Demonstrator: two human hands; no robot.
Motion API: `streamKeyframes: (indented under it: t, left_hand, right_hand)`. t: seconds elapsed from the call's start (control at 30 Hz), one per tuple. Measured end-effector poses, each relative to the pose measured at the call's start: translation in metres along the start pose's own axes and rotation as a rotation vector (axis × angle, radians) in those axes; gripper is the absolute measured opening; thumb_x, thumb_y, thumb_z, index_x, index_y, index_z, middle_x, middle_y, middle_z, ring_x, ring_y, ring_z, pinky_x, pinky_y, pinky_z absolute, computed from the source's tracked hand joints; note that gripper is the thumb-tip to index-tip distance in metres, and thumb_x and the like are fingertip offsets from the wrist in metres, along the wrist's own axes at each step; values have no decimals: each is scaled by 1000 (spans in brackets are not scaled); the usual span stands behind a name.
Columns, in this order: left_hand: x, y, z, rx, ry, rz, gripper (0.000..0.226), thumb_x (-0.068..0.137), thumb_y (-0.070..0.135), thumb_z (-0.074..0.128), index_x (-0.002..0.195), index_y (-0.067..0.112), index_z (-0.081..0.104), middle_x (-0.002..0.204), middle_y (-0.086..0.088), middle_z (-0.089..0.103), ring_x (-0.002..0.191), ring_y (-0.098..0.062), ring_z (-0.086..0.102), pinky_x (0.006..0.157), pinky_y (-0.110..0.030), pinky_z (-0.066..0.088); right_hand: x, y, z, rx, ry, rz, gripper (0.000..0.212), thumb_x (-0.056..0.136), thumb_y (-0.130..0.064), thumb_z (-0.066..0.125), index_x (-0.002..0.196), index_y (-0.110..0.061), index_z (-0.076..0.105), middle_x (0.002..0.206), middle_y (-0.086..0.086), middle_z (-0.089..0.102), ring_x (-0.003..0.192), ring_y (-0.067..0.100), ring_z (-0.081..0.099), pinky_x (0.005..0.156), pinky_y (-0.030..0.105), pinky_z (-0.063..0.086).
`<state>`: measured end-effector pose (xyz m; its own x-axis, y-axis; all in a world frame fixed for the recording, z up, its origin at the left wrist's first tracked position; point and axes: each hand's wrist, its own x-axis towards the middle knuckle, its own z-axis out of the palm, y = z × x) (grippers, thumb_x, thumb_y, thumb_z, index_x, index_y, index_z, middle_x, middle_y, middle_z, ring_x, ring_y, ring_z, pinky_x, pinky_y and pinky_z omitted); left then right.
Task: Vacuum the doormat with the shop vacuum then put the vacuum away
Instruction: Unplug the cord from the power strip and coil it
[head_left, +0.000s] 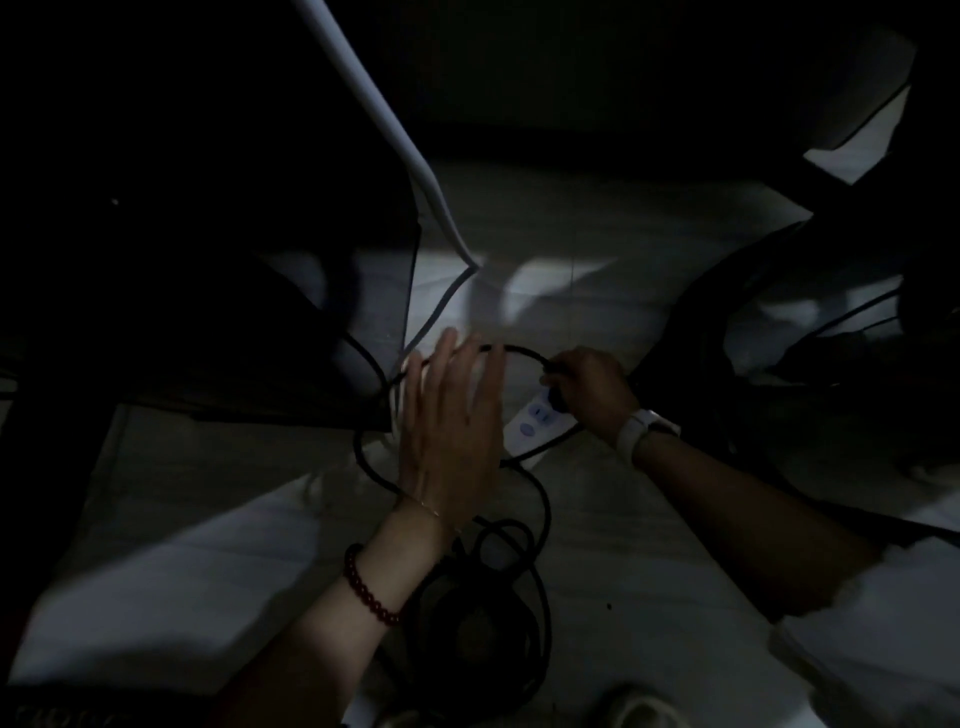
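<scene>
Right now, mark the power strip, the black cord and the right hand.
power strip (535, 423): head view, white face by its buttons.
black cord (519, 349): head view, arc between the hands.
right hand (589, 387): head view, back of hand.

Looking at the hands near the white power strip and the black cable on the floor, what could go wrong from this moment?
1. The right hand grips a black plug at the white power strip in very dim light; fingers could touch the metal pins.
2. The black cable lies in loose loops on the floor near the person's feet; it may tangle or trip them.
3. The left hand hovers open and does not steady the strip, so it might slide.
</scene>
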<state>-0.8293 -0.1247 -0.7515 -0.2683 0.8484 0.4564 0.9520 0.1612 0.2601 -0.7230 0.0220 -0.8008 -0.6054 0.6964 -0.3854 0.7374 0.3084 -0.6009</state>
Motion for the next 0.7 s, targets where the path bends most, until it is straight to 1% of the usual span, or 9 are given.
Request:
streamKeyframes:
  t: [0.07, 0.2, 0.3, 0.37, 0.47, 0.5, 0.57, 0.63, 0.7]
  left_hand:
    - [-10, 7, 5, -40, 19, 70, 38, 88, 7, 41, 126, 5, 43, 131, -15, 47, 125, -28, 37, 112, -42, 20]
    - [-45, -3, 39, -92, -111, 91, 32, 90, 11, 39, 117, 3, 53, 116, -19, 64, 113, -25, 49, 97, -40, 38]
    - [-51, -8, 63, -144, -314, -45, 35, 87, 19, 42, 102, -1, 66, 100, -20, 70, 90, -28, 68, 74, -35, 56]
    - [-42, -9, 73, -217, -439, -187, 39, 80, 22, 43, 91, -4, 70, 88, -21, 71, 75, -28, 71, 61, -37, 59]
    - [-33, -7, 91, -319, -531, -340, 46, 79, 31, 52, 96, -9, 67, 93, -27, 69, 81, -36, 69, 71, -47, 57]
    - [-31, -5, 97, -348, -560, -360, 46, 77, 31, 59, 97, -10, 66, 95, -28, 68, 83, -37, 68, 74, -45, 57]
    - [-27, 0, 103, -403, -602, -403, 43, 77, 31, 62, 91, -9, 67, 93, -27, 68, 82, -36, 66, 74, -38, 53]
    - [-27, 4, 107, -442, -587, -415, 44, 74, 36, 61, 77, -8, 68, 81, -26, 69, 71, -35, 66, 67, -34, 51]
    - [-32, 7, 106, -478, -576, -426, 57, 70, 45, 60, 88, -9, 68, 86, -26, 69, 76, -35, 67, 69, -37, 54]
  right_hand:
    - [1, 2, -2, 82, 76, 54, 21, 86, -18, 60, 92, 0, 69, 100, 18, 67, 96, 31, 59, 75, 27, 40]
    - [1, 7, -5, 66, 102, 97, 24, 89, -21, 57, 94, -1, 68, 105, 19, 65, 97, 30, 57, 69, 24, 35]
    - [5, 1, -6, 82, 73, 132, 27, 90, -24, 55, 90, 2, 65, 100, 18, 65, 94, 28, 58, 63, 23, 31]
    - [7, -2, -2, 117, 100, 157, 26, 89, -25, 56, 86, 0, 63, 95, 17, 67, 91, 27, 59, 64, 23, 35]
    - [6, -3, 9, 156, 152, 149, 25, 88, -25, 58, 89, -1, 65, 95, 17, 67, 90, 27, 60, 70, 28, 42]
    - [6, -2, 11, 165, 159, 140, 24, 87, -24, 58, 91, -1, 66, 96, 17, 67, 91, 28, 60, 71, 28, 42]
    - [5, 1, 13, 158, 159, 106, 23, 87, -22, 59, 95, -2, 67, 99, 19, 66, 93, 29, 59, 70, 26, 38]
    - [2, 6, 14, 112, 128, 51, 23, 89, -20, 57, 93, 0, 69, 100, 21, 64, 95, 31, 57, 67, 22, 31]
    - [-3, 9, 14, 71, 105, -6, 25, 90, -17, 55, 87, 4, 68, 96, 25, 62, 94, 32, 55, 65, 19, 25]
